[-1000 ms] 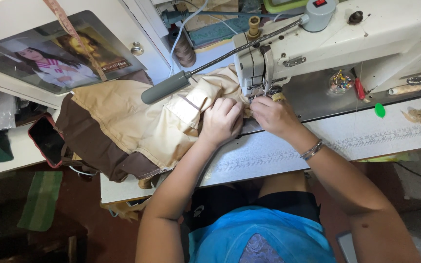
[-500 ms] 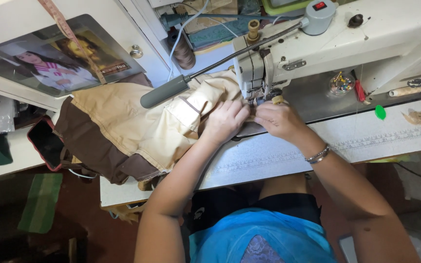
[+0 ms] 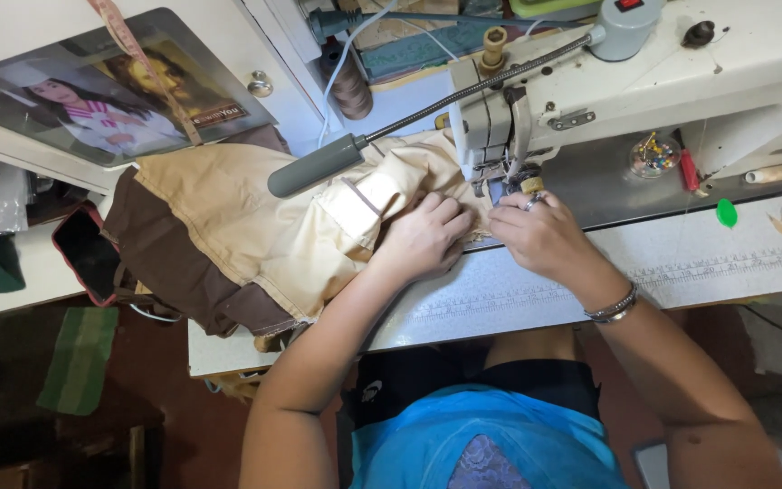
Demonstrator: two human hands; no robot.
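A tan and brown garment (image 3: 228, 231) lies bunched on the sewing table (image 3: 536, 290), its edge fed under the needle of a white sewing machine (image 3: 662, 72). My left hand (image 3: 423, 237) presses flat on the tan fabric just left of the needle. My right hand (image 3: 540, 234), with a ring and a metal bracelet, pinches the fabric edge at the presser foot (image 3: 510, 181). A grey gooseneck lamp (image 3: 319, 165) reaches over the garment.
A framed picture (image 3: 110, 86) leans at the back left. A brown thread cone (image 3: 350, 86) stands behind the garment. A small dish of pins (image 3: 652, 154), a red tool (image 3: 688, 172) and a green disc (image 3: 726, 213) sit on the machine bed to the right.
Both hands stay at the needle; they have shifted only slightly as the fabric edge is held under the foot.
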